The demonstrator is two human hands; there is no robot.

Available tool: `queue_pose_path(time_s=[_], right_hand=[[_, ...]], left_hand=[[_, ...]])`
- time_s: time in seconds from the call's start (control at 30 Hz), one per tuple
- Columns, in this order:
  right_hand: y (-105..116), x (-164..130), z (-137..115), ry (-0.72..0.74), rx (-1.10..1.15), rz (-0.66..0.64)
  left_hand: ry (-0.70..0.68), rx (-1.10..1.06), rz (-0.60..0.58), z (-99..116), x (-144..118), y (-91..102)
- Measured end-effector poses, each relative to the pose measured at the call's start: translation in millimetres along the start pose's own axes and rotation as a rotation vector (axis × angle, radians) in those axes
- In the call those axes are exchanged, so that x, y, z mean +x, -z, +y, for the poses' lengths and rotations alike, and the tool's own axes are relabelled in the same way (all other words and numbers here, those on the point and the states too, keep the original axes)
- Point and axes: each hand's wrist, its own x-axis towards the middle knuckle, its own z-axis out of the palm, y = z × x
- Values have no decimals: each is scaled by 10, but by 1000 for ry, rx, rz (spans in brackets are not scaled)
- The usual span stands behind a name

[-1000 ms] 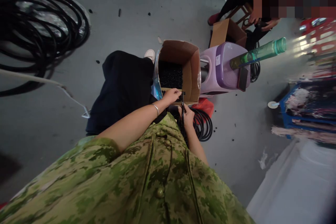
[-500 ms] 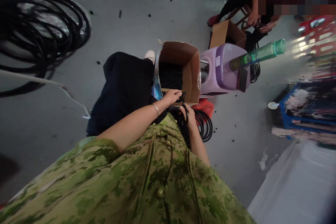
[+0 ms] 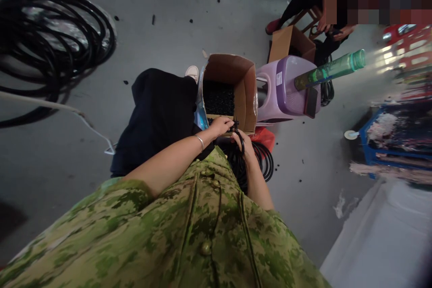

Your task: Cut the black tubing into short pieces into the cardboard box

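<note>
My left hand [image 3: 222, 125], a bracelet on its wrist, pinches at the near edge of a cardboard box [image 3: 250, 86]. What its fingertips hold is small and dark, too small to make out. Just to the right, my right hand [image 3: 245, 145] is closed around a black hose [image 3: 240, 138], whose upper end reaches to the left fingertips. Small black pieces [image 3: 219, 99] fill the bottom of the box. Below my hands lies a coil of black hose [image 3: 265, 157], partly covered by the right forearm.
A purple plastic stool [image 3: 270, 99] stands against the box, bearing a green bottle [image 3: 337, 72] and a dark phone-like object [image 3: 311, 102]. A red bag [image 3: 263, 138] lies beside the coil. A large hose coil [image 3: 84, 31] is at left. Another person sits behind an open carton [image 3: 281, 42].
My right hand has shifted slightly, and the hose in it now bends more. The hose's dark upper end sits lower, against my left fingertips.
</note>
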Motion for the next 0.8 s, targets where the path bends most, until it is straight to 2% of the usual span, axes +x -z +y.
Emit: queue_pose_path(time_s=[0.1, 0.23, 0.33, 0.47, 0.8], right_hand=[[11, -16, -50, -19, -1, 0], [23, -7, -109, 83, -53, 18], [-11, 29, -112, 100, -142, 62], [-104, 88, -61, 85, -276, 151], [-254, 110, 63, 29, -470, 198]], left_hand=[[-38, 29, 1, 8, -11, -4], [-130, 66, 1, 56, -16, 7], [-162, 88, 35, 72, 16, 19], [-92, 129, 82, 33, 79, 28], [43, -3, 140, -55, 166, 38]])
